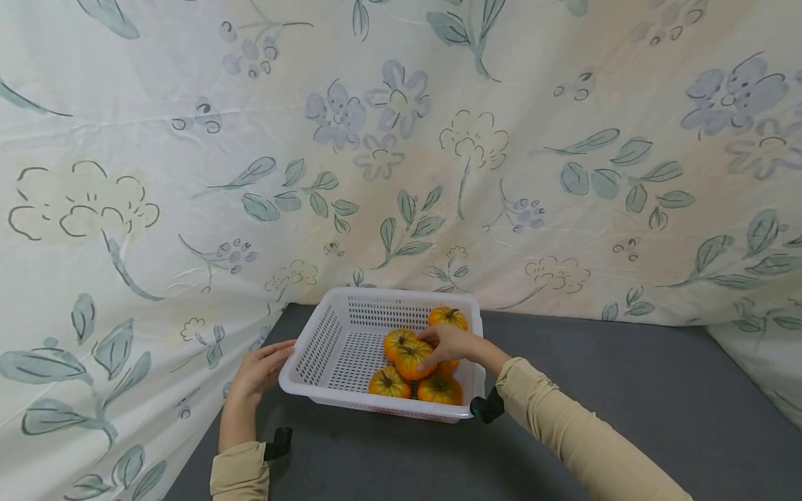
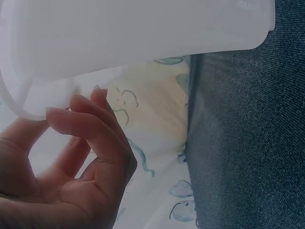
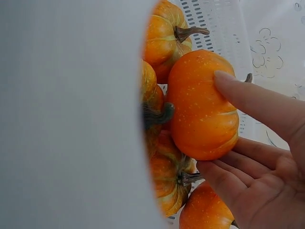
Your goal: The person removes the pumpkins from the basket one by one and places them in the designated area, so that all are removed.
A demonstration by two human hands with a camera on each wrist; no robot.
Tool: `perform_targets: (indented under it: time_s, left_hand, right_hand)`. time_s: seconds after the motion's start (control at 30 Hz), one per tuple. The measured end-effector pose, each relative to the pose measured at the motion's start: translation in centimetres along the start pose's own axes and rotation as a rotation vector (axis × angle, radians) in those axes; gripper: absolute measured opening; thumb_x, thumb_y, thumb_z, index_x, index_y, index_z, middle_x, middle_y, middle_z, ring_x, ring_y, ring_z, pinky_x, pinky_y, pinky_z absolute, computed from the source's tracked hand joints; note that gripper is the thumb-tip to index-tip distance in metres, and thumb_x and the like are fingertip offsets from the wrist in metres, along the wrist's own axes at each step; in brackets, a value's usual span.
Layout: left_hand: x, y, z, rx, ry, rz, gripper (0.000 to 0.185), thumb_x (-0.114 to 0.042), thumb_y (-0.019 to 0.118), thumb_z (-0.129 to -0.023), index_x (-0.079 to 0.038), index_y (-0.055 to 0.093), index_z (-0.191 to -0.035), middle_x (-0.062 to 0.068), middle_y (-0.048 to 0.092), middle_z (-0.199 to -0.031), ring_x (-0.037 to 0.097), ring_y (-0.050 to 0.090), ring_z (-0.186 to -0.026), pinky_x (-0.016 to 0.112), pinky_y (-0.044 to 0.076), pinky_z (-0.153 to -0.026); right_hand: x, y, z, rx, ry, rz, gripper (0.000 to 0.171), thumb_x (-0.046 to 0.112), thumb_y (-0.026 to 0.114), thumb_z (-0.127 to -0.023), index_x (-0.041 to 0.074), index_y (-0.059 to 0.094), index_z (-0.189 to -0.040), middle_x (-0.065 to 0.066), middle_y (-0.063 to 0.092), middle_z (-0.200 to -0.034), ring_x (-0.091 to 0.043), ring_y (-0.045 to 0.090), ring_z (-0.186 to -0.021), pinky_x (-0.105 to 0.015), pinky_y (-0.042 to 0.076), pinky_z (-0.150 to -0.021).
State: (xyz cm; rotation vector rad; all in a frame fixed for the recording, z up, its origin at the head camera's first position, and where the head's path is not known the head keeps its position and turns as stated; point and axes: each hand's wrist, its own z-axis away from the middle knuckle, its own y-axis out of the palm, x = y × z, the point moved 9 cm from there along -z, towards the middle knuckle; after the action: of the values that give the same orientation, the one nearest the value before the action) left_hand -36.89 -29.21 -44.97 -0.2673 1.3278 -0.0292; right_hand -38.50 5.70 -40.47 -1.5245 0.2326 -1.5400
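A white plastic basket (image 1: pixel 341 398) with slotted walls holds several small orange pumpkins (image 1: pixel 388 384) with brown stems, mostly on its right side. My right hand (image 1: pixel 456 344) reaches in over the right rim. Its thumb and fingers grip one pumpkin (image 3: pixel 202 107) from opposite sides, close among the others. My left hand (image 1: pixel 258 372) is at the basket's left end. In the left wrist view, the bent fingers (image 2: pixel 88 124) and thumb pinch the basket's rim (image 2: pixel 29 116). Part of the pile is hidden behind a pale surface in the right wrist view.
The basket sits on a dark grey table (image 1: pixel 601 410), near its back edge. A floral curtain (image 1: pixel 401 209) hangs behind and along the left side. Dark camera mounts (image 1: pixel 489 405) jut from both wrists, the right one close by the basket's front right corner.
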Motion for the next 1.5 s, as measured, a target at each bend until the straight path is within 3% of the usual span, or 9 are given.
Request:
perform_targets:
  time_s: [0.9,1.23,1.5]
  left_hand:
    - [0.1,0.2,-0.2,0.006,0.011,0.001,0.062,-0.036,0.073,-0.087,-0.003,0.056,-0.136,-0.010,0.069,-0.100,0.008,0.066,-0.086,0.028,0.055,-0.074]
    - [0.2,0.2,-0.2,0.011,0.007,-0.004,0.062,-0.037,0.073,-0.087,-0.003,0.056,-0.136,-0.010,0.069,-0.100,0.008,0.066,-0.087,0.029,0.055,-0.075]
    - [0.2,0.1,-0.1,0.012,0.000,0.006,0.061,-0.036,0.072,-0.088,-0.003,0.056,-0.136,-0.010,0.069,-0.099,0.008,0.065,-0.087,0.028,0.055,-0.074]
  right_hand:
    - [-0.4,-1.9,0.8,-0.047,0.001,-0.059,0.068,0.021,0.083,-0.077,0.001,0.055,-0.136,-0.018,0.056,-0.139,-0.033,0.054,-0.130,-0.046,0.042,-0.108]
    - [0.1,-3.1,1.6,-0.036,-0.079,-0.045,0.072,0.024,0.081,-0.080,-0.002,0.049,-0.140,-0.021,0.053,-0.142,-0.035,0.051,-0.132,-0.047,0.040,-0.109]
    - [-0.3,-4.2,2.3,-0.047,-0.063,-0.122,0.071,0.024,0.079,-0.083,0.000,0.047,-0.142,-0.021,0.047,-0.147,-0.037,0.047,-0.135,-0.050,0.037,-0.111]
